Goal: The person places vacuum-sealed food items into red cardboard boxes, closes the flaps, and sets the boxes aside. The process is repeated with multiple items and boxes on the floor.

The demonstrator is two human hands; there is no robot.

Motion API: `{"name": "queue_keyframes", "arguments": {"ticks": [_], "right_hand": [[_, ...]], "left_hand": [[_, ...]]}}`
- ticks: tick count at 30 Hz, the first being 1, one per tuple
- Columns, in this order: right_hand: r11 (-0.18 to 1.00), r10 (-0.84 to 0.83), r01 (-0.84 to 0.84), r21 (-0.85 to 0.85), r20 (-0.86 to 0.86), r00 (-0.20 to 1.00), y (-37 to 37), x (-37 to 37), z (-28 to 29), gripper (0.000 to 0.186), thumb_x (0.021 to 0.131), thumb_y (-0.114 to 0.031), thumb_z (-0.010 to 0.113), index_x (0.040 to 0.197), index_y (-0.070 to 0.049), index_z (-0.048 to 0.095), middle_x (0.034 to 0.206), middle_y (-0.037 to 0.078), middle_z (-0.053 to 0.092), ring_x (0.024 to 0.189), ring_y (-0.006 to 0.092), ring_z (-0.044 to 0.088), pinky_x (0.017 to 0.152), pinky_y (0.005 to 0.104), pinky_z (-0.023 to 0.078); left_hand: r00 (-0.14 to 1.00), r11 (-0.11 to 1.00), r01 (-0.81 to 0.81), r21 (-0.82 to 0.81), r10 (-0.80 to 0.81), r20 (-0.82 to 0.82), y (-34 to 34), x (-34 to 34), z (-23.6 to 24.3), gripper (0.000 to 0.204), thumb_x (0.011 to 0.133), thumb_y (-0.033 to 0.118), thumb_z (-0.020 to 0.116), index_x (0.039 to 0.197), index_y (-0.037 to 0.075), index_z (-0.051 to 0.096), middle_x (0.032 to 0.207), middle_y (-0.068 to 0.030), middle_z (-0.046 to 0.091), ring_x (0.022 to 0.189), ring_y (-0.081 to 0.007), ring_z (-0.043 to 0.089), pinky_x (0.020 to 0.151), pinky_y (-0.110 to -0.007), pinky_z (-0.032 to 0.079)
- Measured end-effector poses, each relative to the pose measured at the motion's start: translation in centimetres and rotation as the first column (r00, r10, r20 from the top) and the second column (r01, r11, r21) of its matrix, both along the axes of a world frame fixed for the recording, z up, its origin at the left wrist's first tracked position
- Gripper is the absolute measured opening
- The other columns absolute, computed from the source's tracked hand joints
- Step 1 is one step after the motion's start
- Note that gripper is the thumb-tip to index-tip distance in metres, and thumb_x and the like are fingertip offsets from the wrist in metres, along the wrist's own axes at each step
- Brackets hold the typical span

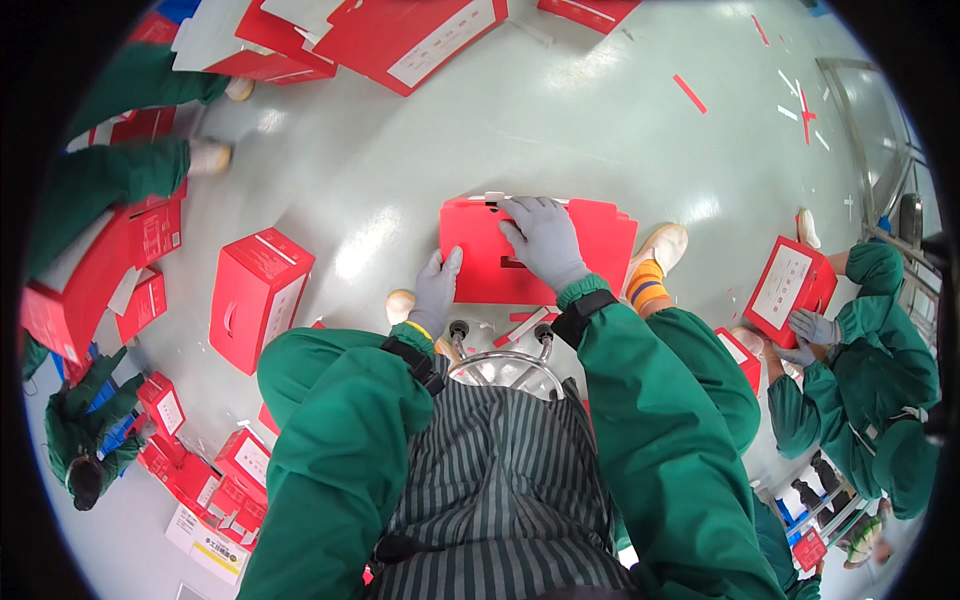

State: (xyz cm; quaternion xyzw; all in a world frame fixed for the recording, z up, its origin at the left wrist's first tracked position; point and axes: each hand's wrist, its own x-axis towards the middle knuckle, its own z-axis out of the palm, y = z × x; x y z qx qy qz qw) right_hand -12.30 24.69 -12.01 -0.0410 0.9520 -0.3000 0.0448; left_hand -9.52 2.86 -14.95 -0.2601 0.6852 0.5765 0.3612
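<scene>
A red cardboard carton [475, 250] stands on the floor between my feet, with a dark slot in its top panel. My left hand [435, 290], in a grey glove, rests against the carton's left side, its fingers stretched forward and the thumb by the edge. My right hand [543, 240], also gloved in grey, lies across the top, fingers stretched toward the far edge and thumb apart. Near those fingertips a small white and black piece [492, 199] shows at the far edge. The underside of my right fingers is hidden.
Another red carton [262, 300] stands to the left; more red cartons [410, 40] lie far ahead. At right a co-worker [850, 350] handles a red box [787, 290]. A person's legs [130, 170] are at far left. Below me is a metal stool [505, 362]. Red strips [690, 94] litter the floor.
</scene>
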Motion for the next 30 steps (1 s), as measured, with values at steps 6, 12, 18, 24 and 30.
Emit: {"name": "queue_keyframes", "arguments": {"ticks": [6, 12, 18, 24, 30], "right_hand": [[0.999, -0.043, 0.043, 0.011, 0.037, 0.998, -0.7, -0.7, -1.3, 0.025, 0.093, -0.023, 0.061, 0.113, -0.011, 0.069, 0.1, 0.008, 0.067, 0.098, 0.0292, 0.06, 0.09, 0.0421, 0.049], [0.993, -0.113, 0.112, -0.044, -0.021, 0.993, -0.9, -0.4, -1.6, 0.02, 0.091, -0.018, 0.064, 0.109, -0.012, 0.072, 0.103, 0.006, 0.068, 0.099, 0.0275, 0.061, 0.088, 0.0399, 0.052], [0.985, -0.157, 0.158, -0.068, 0.02, 0.987, -1.2, -0.8, -2.3, 0.017, 0.09, -0.018, 0.065, 0.104, -0.011, 0.073, 0.101, 0.006, 0.069, 0.099, 0.0277, 0.061, 0.086, 0.0391, 0.052], [0.983, -0.178, 0.177, -0.046, -0.007, 0.984, -1.1, -0.8, -2.6, 0.016, 0.088, -0.019, 0.067, 0.102, -0.012, 0.073, 0.099, 0.005, 0.069, 0.097, 0.0286, 0.061, 0.085, 0.04, 0.052], [0.971, -0.182, 0.203, -0.129, 0.16, 0.97, -0.8, -1.7, -3.4, 0.011, 0.087, -0.017, 0.067, 0.096, -0.013, 0.072, 0.098, 0.005, 0.069, 0.099, 0.0297, 0.06, 0.086, 0.0415, 0.051]], "left_hand": [[0.997, 0.993, -0.015, -0.12, 0.006, -0.074, 0.9, 0.1, -1.7, 0.038, 0.101, 0.036, 0.059, 0.11, -0.001, 0.059, 0.085, -0.004, 0.057, 0.077, -0.0139, 0.049, 0.074, -0.032, 0.046], [0.985, 0.989, -0.107, -0.098, 0.092, -0.145, 1.7, 0.3, -1.0, 0.025, 0.101, 0.028, 0.062, 0.106, 0.003, 0.059, 0.084, 0.0031, 0.055, 0.072, -0.0058, 0.042, 0.065, -0.023, 0.039], [0.99, 0.983, -0.129, -0.132, 0.12, -0.073, 2.0, -0.6, -1.0, 0.029, 0.099, 0.029, 0.063, 0.109, 0.002, 0.06, 0.084, -0.0077, 0.063, 0.07, -0.0131, 0.051, 0.065, -0.033, 0.046], [0.806, 0.701, 0.105, -0.706, -0.475, -0.352, 2.6, -3.0, -0.4, 0.038, 0.087, 0.034, 0.075, 0.108, 0.006, 0.059, 0.096, -0.0138, 0.064, 0.092, -0.0298, 0.059, 0.084, -0.044, 0.048], [0.683, 0.755, 0.122, -0.644, -0.535, -0.497, 3.4, -6.2, -2.0, 0.037, 0.088, 0.026, 0.072, 0.12, 0.009, 0.064, 0.121, -0.0159, 0.062, 0.116, -0.0339, 0.055, 0.101, -0.041, 0.045]]}}
